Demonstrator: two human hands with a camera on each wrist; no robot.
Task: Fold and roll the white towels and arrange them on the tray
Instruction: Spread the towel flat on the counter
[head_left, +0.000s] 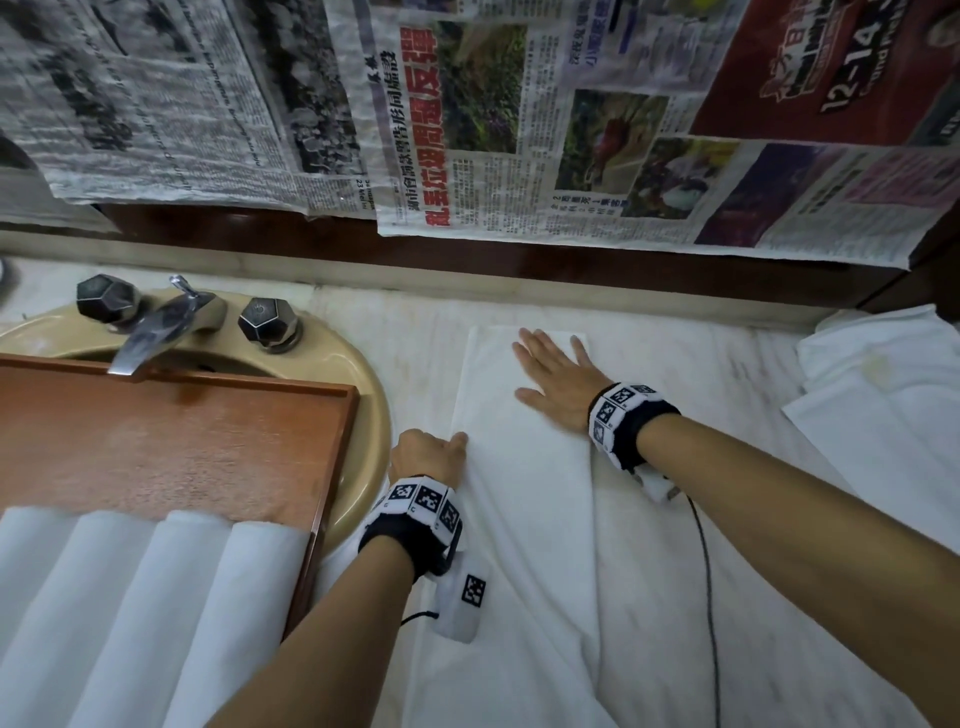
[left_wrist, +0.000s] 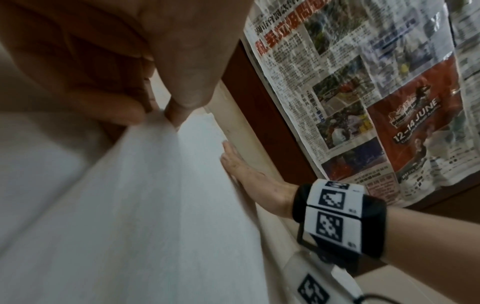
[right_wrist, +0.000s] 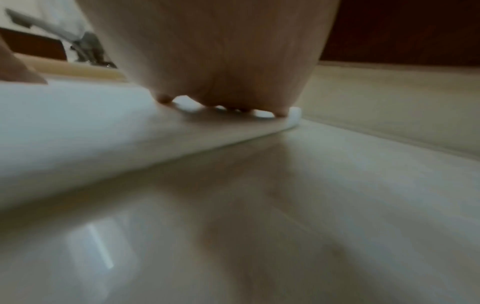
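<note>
Nearest the camera, four rolls (head_left: 150, 597) lie side by side on the near end of the tray (head_left: 171, 441), which sits across the sink (head_left: 363, 410). Right of the tray, the towel (head_left: 519, 467) lies as a long folded strip on the counter (head_left: 727, 374), running from the near edge toward the wall.

Left hand (head_left: 426, 454): fingers curled, thumb against them, pinching the towel's left edge partway along the strip; the left wrist view shows the cloth caught between thumb and fingertips (left_wrist: 132, 115).

Right hand (head_left: 558, 384): flat, fingers straight and spread, palm down, pressing on the towel's far end. It grips nothing.

At far right, more white cloth (head_left: 883, 395) lies loose on the counter.

Behind the sink stands a tap (head_left: 156, 327) with two faceted knobs. Newspaper (head_left: 519, 130) covers the wall; legible print includes "12–14 JUNE" on a red advert (left_wrist: 415, 121) and a red Chinese headline.
</note>
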